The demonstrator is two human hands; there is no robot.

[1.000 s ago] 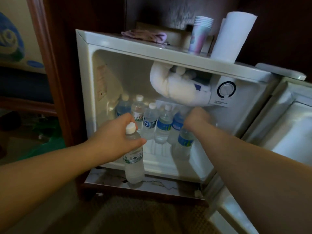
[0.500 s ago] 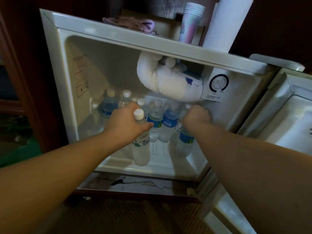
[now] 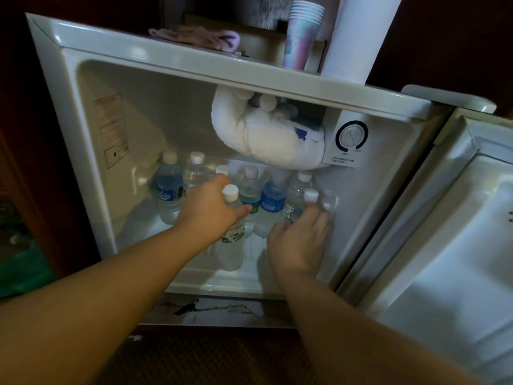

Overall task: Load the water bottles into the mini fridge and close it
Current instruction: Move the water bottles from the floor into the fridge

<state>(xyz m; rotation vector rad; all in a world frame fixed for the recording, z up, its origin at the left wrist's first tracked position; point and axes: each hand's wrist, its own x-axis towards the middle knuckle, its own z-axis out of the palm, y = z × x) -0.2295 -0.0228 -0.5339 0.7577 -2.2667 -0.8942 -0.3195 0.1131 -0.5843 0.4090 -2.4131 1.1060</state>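
Left hand (image 3: 211, 212) fingers grip a bottle (image 3: 231, 240); right hand (image 3: 299, 240) fingers spread loosely.

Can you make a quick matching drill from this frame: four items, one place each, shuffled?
Items:
1. cup stack
2. dial
3. left hand
4. door

Places:
A. swung open at the right
B. on top of the fridge
C. on a bottle at the fridge's front
D. upper right, inside the fridge

Pairs: 1-B, 2-D, 3-C, 4-A
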